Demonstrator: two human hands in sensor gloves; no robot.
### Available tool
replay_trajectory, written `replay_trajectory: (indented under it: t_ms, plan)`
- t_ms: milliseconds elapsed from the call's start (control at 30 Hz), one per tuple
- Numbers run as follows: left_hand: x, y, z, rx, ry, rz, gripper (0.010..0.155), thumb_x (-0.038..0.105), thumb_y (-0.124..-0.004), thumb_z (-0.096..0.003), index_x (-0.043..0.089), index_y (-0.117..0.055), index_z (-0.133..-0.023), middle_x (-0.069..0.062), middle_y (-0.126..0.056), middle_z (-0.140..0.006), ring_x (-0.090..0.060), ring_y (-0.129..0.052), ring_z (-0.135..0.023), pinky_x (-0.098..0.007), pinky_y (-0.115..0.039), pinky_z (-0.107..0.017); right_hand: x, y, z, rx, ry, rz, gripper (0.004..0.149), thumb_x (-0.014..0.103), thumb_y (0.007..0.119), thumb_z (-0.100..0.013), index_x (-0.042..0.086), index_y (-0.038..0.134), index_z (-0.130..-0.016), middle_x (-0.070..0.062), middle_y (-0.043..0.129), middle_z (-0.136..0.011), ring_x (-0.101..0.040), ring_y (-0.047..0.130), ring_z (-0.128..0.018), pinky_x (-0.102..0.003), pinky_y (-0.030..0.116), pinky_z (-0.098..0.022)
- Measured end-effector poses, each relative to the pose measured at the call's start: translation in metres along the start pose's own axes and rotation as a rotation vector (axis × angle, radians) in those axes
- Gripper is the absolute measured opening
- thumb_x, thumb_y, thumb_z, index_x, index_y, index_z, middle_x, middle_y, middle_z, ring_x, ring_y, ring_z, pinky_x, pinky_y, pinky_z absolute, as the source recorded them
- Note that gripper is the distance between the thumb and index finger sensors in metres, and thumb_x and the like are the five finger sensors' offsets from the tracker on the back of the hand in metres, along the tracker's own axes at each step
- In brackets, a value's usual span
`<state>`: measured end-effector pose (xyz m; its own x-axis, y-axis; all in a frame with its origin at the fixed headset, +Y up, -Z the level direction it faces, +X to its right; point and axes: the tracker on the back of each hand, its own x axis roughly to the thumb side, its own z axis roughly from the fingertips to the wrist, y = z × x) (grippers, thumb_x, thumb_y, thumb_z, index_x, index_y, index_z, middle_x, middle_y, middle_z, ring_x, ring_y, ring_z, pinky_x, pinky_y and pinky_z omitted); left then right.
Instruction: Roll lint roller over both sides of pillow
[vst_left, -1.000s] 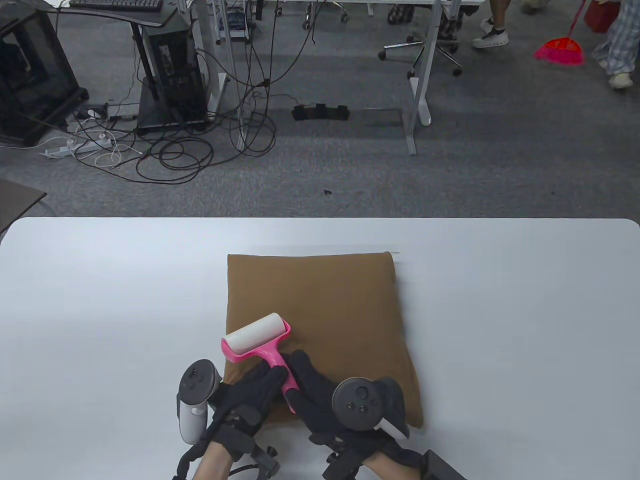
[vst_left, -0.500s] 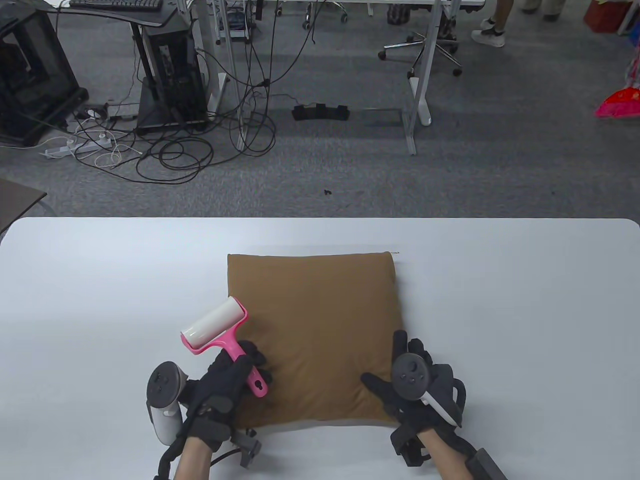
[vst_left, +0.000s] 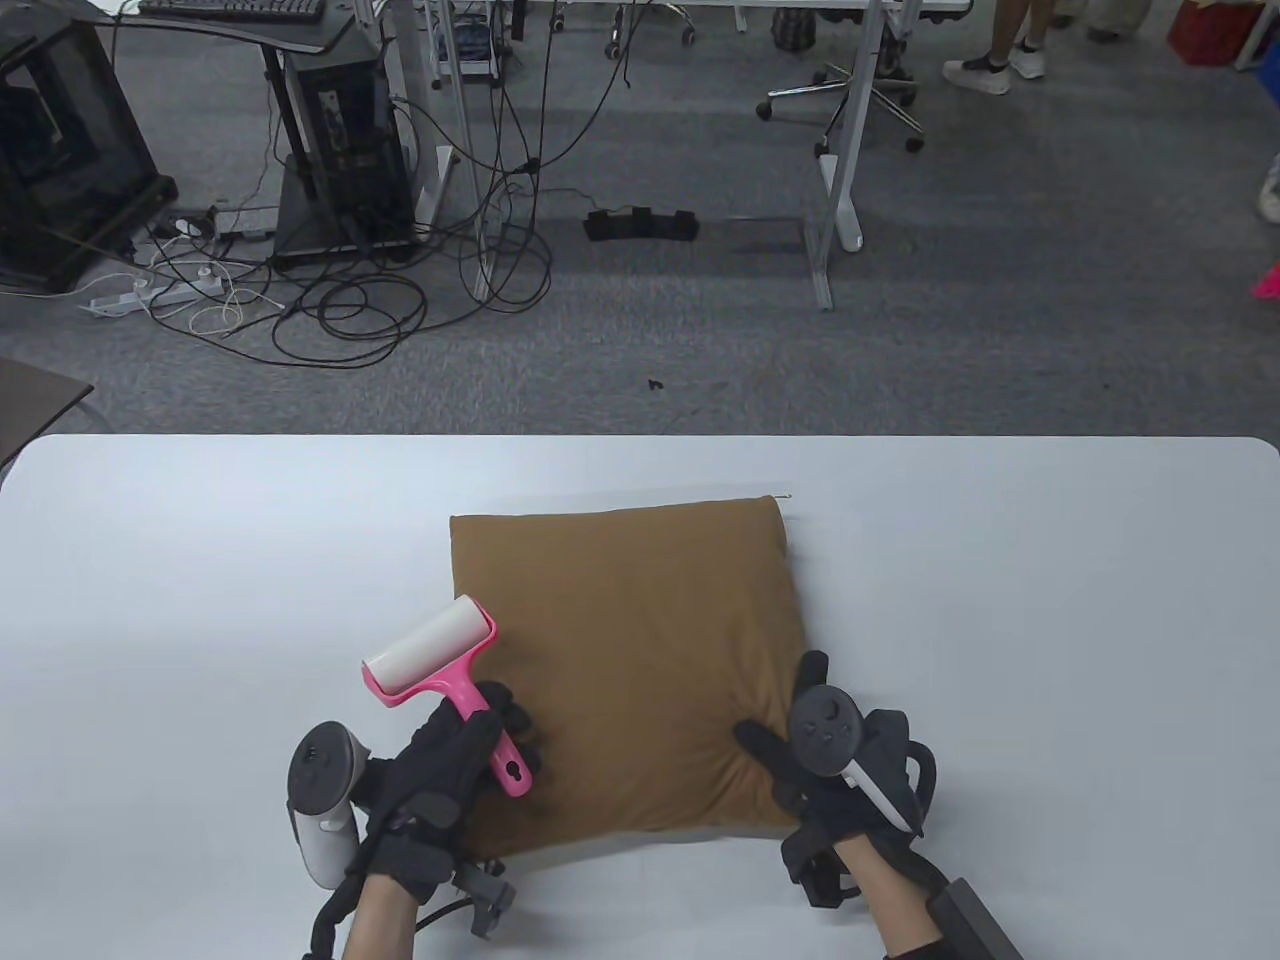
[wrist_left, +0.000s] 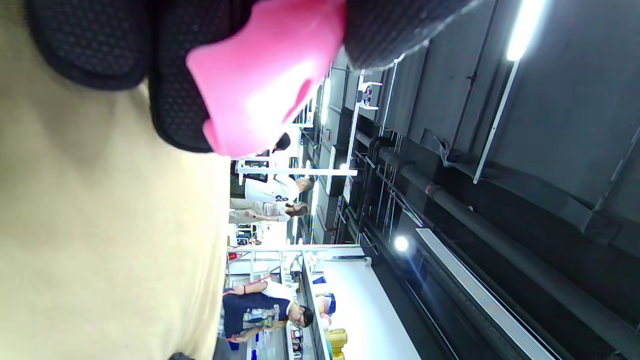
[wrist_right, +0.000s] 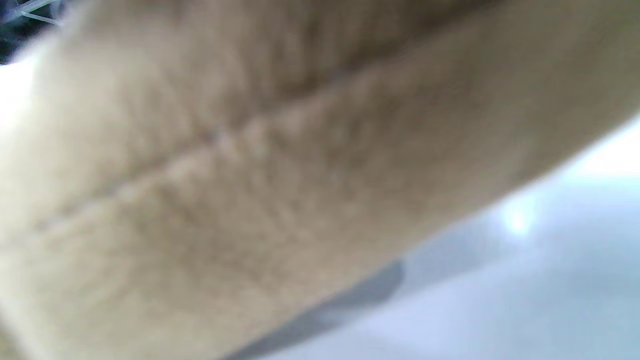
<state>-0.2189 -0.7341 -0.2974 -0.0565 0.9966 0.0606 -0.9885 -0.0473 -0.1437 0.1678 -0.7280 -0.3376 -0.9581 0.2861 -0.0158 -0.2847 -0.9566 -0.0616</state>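
A brown square pillow (vst_left: 625, 660) lies in the middle of the white table (vst_left: 1050, 620). My left hand (vst_left: 455, 755) grips the pink handle of the lint roller (vst_left: 440, 665); its white roll sticks out past the pillow's left edge. In the left wrist view the pink handle end (wrist_left: 260, 75) sits between my gloved fingers (wrist_left: 175, 100) over the pillow (wrist_left: 100, 240). My right hand (vst_left: 810, 750) grips the pillow's near right corner, thumb on top, and the fabric puckers there. The right wrist view is filled by blurred pillow fabric (wrist_right: 250, 165) lifted off the table (wrist_right: 500, 280).
Beyond the table's far edge is grey carpet with a tangle of cables (vst_left: 350, 300), a computer tower (vst_left: 340, 150) and desk legs (vst_left: 835, 170). A person's feet (vst_left: 1000, 65) show at the top right.
The roller passed into my left hand alone and moved left off the pillow. My right hand moved to the pillow's near right corner, gripped it and began lifting it.
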Motion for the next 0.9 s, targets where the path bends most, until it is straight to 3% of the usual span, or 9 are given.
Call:
replay_trajectory:
  t_ms: [133,367,667,733,767,833,900]
  plan:
    - [-0.001,0.001,0.0,0.0,0.009,-0.001,0.062,0.041,-0.071,-0.0531,0.003,-0.056,-0.099,-0.021,-0.075,-0.092,-0.033,-0.099,-0.059,-0.057,-0.077,-0.048,-0.026,-0.016,-0.005,-0.085,0.096,0.027,0.084,0.055,0.064,-0.053,0.003,0.033,-0.112,-0.023,0.088,-0.079,-0.029,0.099,-0.041,-0.05,0.082,-0.031]
    - [0.0,0.002,0.001,0.019,0.016,0.027,0.063,0.041,-0.071,-0.0531,0.0,-0.057,-0.099,-0.023,-0.076,-0.091,-0.033,-0.1,-0.056,-0.056,-0.078,-0.047,-0.105,-0.043,-0.003,-0.188,0.422,-0.074,0.078,0.05,0.065,-0.056,0.004,0.035,-0.112,-0.024,0.088,-0.079,-0.03,0.1,-0.041,-0.051,0.082,-0.032]
    - [0.001,0.006,0.002,0.05,0.024,0.038,0.063,0.042,-0.07,-0.0534,0.001,-0.056,-0.1,-0.022,-0.076,-0.091,-0.032,-0.099,-0.057,-0.056,-0.078,-0.047,-0.185,-0.05,0.007,-0.256,0.763,-0.261,0.076,0.047,0.062,-0.058,0.004,0.03,-0.112,-0.03,0.079,-0.089,-0.036,0.098,-0.052,-0.056,0.079,-0.039]
    - [0.002,0.009,0.003,0.064,0.019,0.042,0.063,0.042,-0.07,-0.0533,0.001,-0.056,-0.1,-0.022,-0.076,-0.091,-0.032,-0.099,-0.057,-0.056,-0.078,-0.047,-0.189,-0.05,0.007,-0.249,0.784,-0.278,0.079,0.048,0.062,-0.058,0.003,0.027,-0.112,-0.035,0.07,-0.098,-0.042,0.095,-0.062,-0.06,0.076,-0.044]
    - [0.002,0.01,0.003,0.07,0.018,0.042,0.063,0.042,-0.07,-0.0533,0.001,-0.056,-0.1,-0.022,-0.076,-0.091,-0.032,-0.099,-0.057,-0.056,-0.078,-0.047,-0.188,-0.05,0.007,-0.238,0.781,-0.28,0.08,0.048,0.06,-0.059,0.002,0.023,-0.112,-0.039,0.057,-0.105,-0.048,0.089,-0.071,-0.065,0.072,-0.048]
    - [0.002,0.013,0.003,0.083,0.018,0.042,0.064,0.042,-0.072,-0.0528,0.001,-0.058,-0.099,-0.023,-0.077,-0.09,-0.031,-0.1,-0.056,-0.056,-0.078,-0.047,-0.178,-0.052,0.004,-0.224,0.74,-0.26,0.078,0.044,0.058,-0.061,0.002,0.016,-0.111,-0.042,0.031,-0.111,-0.06,0.057,-0.093,-0.074,0.054,-0.057]
    - [0.001,0.016,0.004,0.092,0.026,0.012,0.064,0.044,-0.072,-0.0528,0.001,-0.059,-0.099,-0.023,-0.077,-0.09,-0.031,-0.1,-0.056,-0.056,-0.078,-0.047,-0.158,-0.06,0.003,-0.249,0.667,-0.166,0.075,0.042,0.055,-0.062,0.004,0.012,-0.111,-0.04,0.017,-0.112,-0.06,0.041,-0.099,-0.077,0.045,-0.06]
